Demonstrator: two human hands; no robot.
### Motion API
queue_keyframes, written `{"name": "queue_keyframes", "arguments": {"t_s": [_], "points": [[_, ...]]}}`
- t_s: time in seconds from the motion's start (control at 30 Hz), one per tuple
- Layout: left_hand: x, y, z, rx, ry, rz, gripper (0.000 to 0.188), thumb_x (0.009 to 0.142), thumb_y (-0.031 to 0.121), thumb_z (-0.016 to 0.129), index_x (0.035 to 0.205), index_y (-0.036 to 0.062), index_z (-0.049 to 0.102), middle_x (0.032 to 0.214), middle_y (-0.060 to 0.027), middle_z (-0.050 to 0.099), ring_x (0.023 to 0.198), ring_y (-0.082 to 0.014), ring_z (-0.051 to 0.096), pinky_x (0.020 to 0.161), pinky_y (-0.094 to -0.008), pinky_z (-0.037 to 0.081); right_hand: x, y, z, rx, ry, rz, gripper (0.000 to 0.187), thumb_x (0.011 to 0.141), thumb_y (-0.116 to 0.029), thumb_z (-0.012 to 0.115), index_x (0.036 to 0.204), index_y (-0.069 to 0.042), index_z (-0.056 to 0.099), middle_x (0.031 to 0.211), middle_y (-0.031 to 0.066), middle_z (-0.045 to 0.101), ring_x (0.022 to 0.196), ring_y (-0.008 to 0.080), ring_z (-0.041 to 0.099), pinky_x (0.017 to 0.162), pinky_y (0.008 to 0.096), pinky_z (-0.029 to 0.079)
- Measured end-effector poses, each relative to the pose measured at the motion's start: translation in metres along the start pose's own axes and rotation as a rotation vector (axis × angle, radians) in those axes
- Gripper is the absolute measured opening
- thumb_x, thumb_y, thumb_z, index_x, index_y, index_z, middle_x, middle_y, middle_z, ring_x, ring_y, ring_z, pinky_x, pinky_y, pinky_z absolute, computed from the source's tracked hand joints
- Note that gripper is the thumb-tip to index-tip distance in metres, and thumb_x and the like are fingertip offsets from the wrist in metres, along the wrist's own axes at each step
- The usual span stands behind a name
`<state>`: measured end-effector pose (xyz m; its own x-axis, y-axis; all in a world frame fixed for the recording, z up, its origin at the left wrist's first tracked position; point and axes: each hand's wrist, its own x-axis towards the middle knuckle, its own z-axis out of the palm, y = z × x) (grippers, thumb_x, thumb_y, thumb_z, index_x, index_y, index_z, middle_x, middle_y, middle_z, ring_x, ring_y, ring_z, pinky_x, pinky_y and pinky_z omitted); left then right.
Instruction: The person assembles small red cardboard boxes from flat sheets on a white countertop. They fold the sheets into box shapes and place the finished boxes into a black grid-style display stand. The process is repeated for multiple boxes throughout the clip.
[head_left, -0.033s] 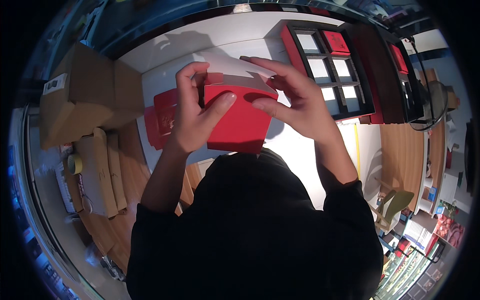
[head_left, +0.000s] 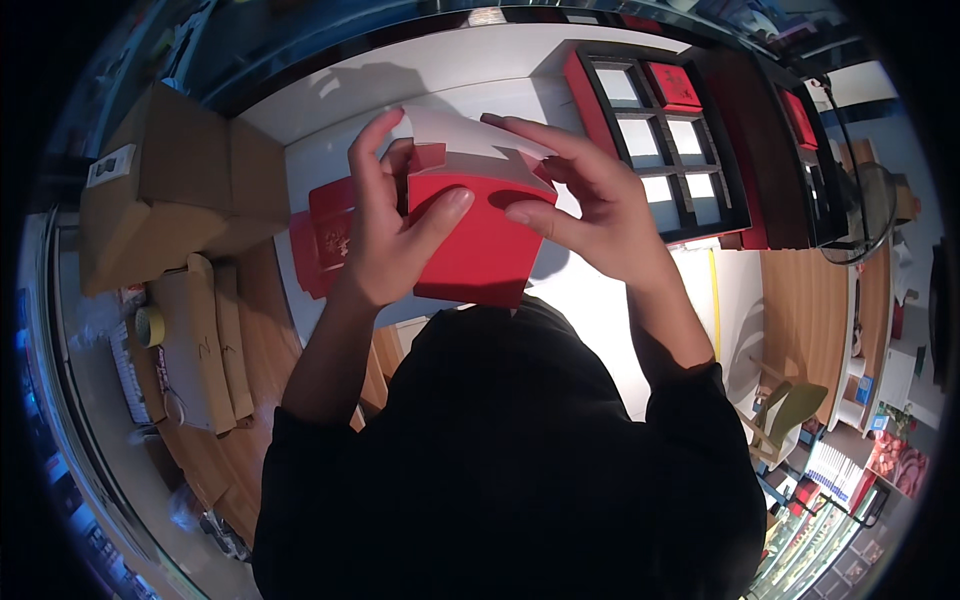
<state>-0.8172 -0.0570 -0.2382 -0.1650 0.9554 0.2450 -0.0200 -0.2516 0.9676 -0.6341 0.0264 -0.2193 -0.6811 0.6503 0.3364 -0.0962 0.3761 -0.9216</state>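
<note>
Between my two hands is a red paper box (head_left: 470, 245), its top unfolded, with pale insides on the raised flaps. My left hand (head_left: 395, 235) grips its left side, the thumb flat on the red front face and the index finger up against the white flap. My right hand (head_left: 605, 205) has the right side, thumb on the front and fingers along the flap's upper right edge. Beyond my left wrist lies a flat red carton piece (head_left: 318, 240) with a gold print, partly hidden by that arm.
At right stands a black-and-red divided box (head_left: 655, 155) with white-bottomed compartments; a small red box (head_left: 672, 88) sits in one. Beside it is a second dark box (head_left: 800, 170). A large brown cardboard box (head_left: 170, 180) stands left, near flattened cardboard (head_left: 195, 345) and a tape roll (head_left: 150, 327).
My left index finger has straightened and risen along the white flap's left edge. The red box stays nearly in place, and my right hand has hardly moved.
</note>
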Motion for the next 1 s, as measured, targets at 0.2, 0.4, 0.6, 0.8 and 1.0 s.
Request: {"name": "queue_keyframes", "arguments": {"t_s": [0.2, 0.4, 0.6, 0.8, 1.0], "points": [[0.000, 0.000, -0.008, 0.084, -0.051, 0.046, 0.063, 0.083, 0.014, 0.064, 0.131, 0.0061, 0.023, 0.116, -0.0188, 0.046, 0.105, -0.0223, 0.052, 0.085, -0.0340, 0.048, -0.005, 0.010, 0.010, 0.275, 0.158, 0.036, 0.061, 0.074, -0.009, 0.075, 0.126, -0.004, 0.044, 0.107, 0.0083, 0.058, 0.097, 0.0157, 0.059, 0.082, 0.0291, 0.050], [-0.001, -0.001, -0.005, 0.013, -0.047, 0.070, 0.065, 0.082, 0.013, 0.064, 0.130, 0.0047, 0.022, 0.116, -0.0196, 0.047, 0.105, -0.0225, 0.053, 0.085, -0.0336, 0.048, -0.005, 0.003, 0.025, 0.418, 0.360, -0.042, 0.056, 0.074, -0.006, 0.074, 0.122, -0.003, 0.045, 0.103, 0.0082, 0.057, 0.095, 0.0157, 0.059, 0.080, 0.0279, 0.051], [0.000, 0.002, -0.002, 0.063, -0.030, 0.167, 0.067, 0.079, 0.011, 0.066, 0.130, 0.0037, 0.023, 0.116, -0.0194, 0.046, 0.105, -0.0237, 0.053, 0.085, -0.0334, 0.048, -0.008, 0.002, 0.014, 0.040, 0.251, -0.090, 0.026, 0.073, -0.006, 0.074, 0.095, 0.001, 0.061, 0.098, 0.0090, 0.057, 0.087, 0.0158, 0.062, 0.073, 0.0266, 0.053], [-0.001, 0.002, -0.012, 0.149, -0.129, 0.206, 0.061, 0.077, 0.011, 0.069, 0.123, 0.0042, 0.030, 0.115, -0.0177, 0.048, 0.102, -0.0229, 0.055, 0.083, -0.0323, 0.049, -0.011, 0.000, 0.012, 0.031, 0.248, -0.102, 0.024, 0.072, -0.005, 0.074, 0.093, 0.001, 0.063, 0.098, 0.0101, 0.059, 0.087, 0.0171, 0.062, 0.072, 0.0262, 0.053], [0.000, -0.006, -0.014, 0.080, -0.159, 0.240, 0.062, 0.073, 0.020, 0.076, 0.117, 0.0070, 0.033, 0.116, -0.0163, 0.048, 0.101, -0.0205, 0.055, 0.079, -0.0309, 0.050, -0.010, -0.009, 0.022, 0.249, 0.307, -0.115, 0.027, 0.071, -0.006, 0.075, 0.097, -0.002, 0.064, 0.107, 0.0121, 0.058, 0.091, 0.0206, 0.062, 0.076, 0.0289, 0.053]]}}
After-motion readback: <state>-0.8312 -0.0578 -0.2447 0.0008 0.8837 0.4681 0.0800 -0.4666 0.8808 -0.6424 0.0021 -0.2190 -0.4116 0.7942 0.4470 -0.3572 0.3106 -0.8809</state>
